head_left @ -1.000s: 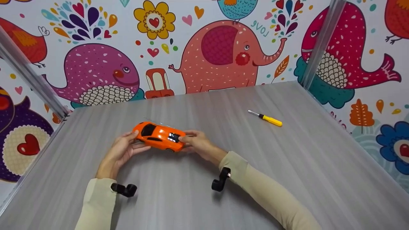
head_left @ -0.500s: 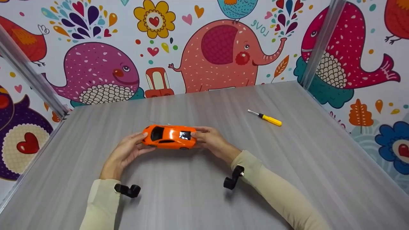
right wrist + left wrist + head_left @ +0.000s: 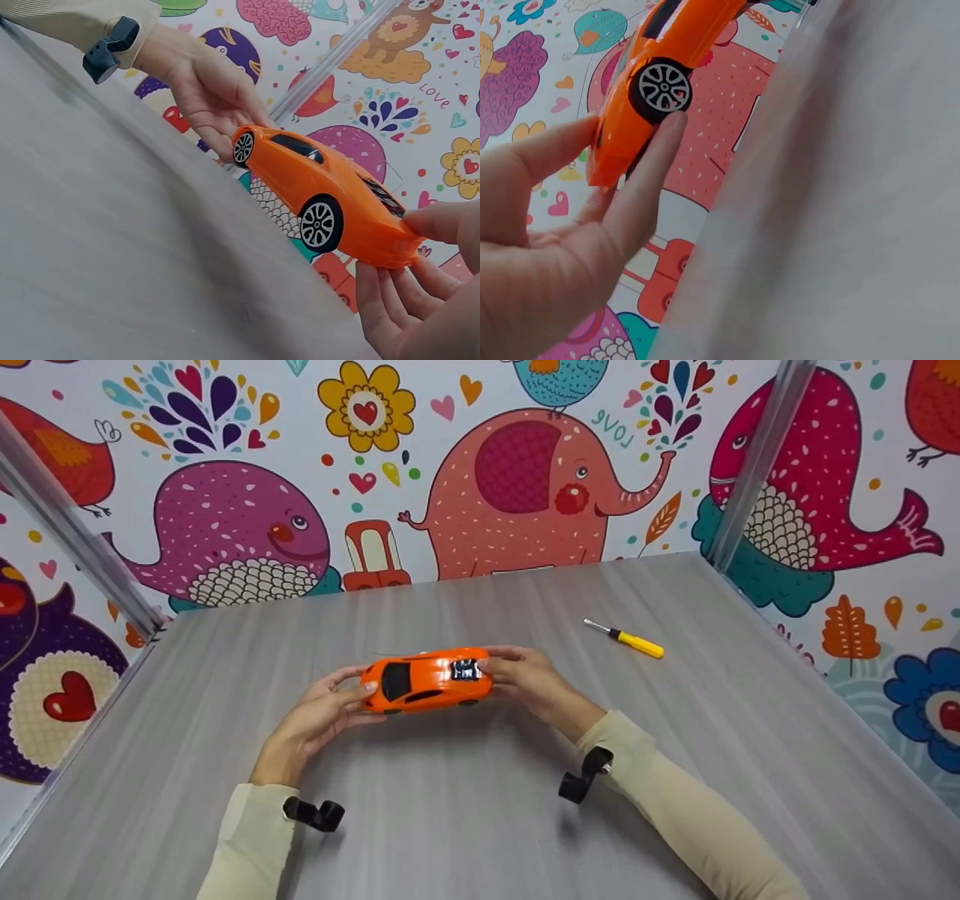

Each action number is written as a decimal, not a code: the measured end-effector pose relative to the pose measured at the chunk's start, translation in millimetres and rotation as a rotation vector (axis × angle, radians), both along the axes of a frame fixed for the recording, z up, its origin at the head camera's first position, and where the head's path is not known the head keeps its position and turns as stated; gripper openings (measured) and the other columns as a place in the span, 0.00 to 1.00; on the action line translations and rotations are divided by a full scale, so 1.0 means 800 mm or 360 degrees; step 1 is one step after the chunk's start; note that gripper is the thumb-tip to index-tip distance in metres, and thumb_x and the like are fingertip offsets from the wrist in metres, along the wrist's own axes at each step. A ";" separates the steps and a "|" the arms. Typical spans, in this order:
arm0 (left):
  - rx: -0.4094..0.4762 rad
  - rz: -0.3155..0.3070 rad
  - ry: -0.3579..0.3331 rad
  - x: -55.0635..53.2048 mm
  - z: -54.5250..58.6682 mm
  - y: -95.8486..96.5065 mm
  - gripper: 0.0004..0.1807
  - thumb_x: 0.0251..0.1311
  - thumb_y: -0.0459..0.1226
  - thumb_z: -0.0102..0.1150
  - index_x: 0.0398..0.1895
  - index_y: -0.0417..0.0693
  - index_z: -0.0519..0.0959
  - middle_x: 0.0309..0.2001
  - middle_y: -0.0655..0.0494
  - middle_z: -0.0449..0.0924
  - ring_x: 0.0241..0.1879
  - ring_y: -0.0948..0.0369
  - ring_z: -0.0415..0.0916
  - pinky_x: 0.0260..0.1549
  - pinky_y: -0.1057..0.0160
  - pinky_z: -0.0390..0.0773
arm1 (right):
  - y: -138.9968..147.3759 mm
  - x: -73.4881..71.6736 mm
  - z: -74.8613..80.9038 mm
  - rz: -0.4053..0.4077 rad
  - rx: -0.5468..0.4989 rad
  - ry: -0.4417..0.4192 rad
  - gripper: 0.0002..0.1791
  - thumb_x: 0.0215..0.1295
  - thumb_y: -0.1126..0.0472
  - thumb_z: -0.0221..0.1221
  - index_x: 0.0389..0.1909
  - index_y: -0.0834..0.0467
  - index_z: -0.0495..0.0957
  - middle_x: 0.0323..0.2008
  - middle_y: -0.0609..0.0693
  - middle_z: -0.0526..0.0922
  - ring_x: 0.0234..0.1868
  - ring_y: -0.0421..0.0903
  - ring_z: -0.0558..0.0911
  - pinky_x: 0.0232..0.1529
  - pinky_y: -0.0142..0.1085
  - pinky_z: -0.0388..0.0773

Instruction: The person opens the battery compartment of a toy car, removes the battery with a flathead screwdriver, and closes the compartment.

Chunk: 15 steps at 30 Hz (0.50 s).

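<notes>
An orange toy car [image 3: 431, 681] with dark windows is held up above the table between both hands. My left hand [image 3: 319, 716] grips its front end, thumb on the hood and fingers beneath; in the left wrist view a finger lies by the front wheel [image 3: 664, 87]. At the other end, my right hand [image 3: 536, 686] pinches the rear, its thumb near the black rear panel [image 3: 466, 669]. The right wrist view shows that hand's fingers [image 3: 394, 300] curled under the rear bumper. A thin wire-like line shows behind the car in the head view.
A screwdriver [image 3: 626, 639] with a yellow handle lies on the grey table [image 3: 450, 825], back right of the hands. Walls printed with cartoon animals [image 3: 517, 495] stand behind and at the sides, with clear corner posts [image 3: 757, 465]. Each sleeve carries a black wrist mount [image 3: 585, 776].
Both hands have carried the toy car to the right. The car has turned, its rear end swinging away from the body. The screwdriver has stayed where it was.
</notes>
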<state>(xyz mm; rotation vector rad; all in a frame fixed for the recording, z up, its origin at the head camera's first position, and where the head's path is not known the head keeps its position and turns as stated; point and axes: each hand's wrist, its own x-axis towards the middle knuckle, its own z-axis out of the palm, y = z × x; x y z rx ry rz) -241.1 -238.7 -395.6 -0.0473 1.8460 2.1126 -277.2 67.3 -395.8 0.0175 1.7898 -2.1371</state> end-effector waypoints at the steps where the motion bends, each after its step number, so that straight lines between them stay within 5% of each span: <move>1: 0.0001 -0.0004 0.0004 0.000 0.000 0.003 0.35 0.67 0.33 0.61 0.73 0.38 0.57 0.56 0.47 0.77 0.46 0.57 0.85 0.53 0.50 0.83 | 0.003 0.001 0.001 -0.0006 -0.0005 -0.0009 0.25 0.65 0.65 0.64 0.63 0.64 0.74 0.56 0.60 0.81 0.46 0.47 0.84 0.53 0.41 0.83; 7: -0.0046 0.0011 0.0027 0.001 -0.002 0.019 0.35 0.66 0.32 0.62 0.72 0.35 0.59 0.52 0.48 0.80 0.42 0.57 0.86 0.47 0.53 0.86 | 0.021 0.005 0.001 0.0000 0.0037 -0.0005 0.26 0.65 0.65 0.63 0.64 0.64 0.73 0.59 0.60 0.79 0.47 0.46 0.84 0.52 0.38 0.84; 15: -0.0210 0.0145 0.0121 0.002 -0.008 0.048 0.33 0.63 0.33 0.66 0.70 0.38 0.66 0.62 0.39 0.73 0.49 0.58 0.81 0.47 0.57 0.86 | 0.043 0.002 -0.004 0.0001 -0.0005 -0.0040 0.28 0.66 0.64 0.62 0.66 0.65 0.70 0.55 0.57 0.82 0.44 0.43 0.85 0.49 0.36 0.83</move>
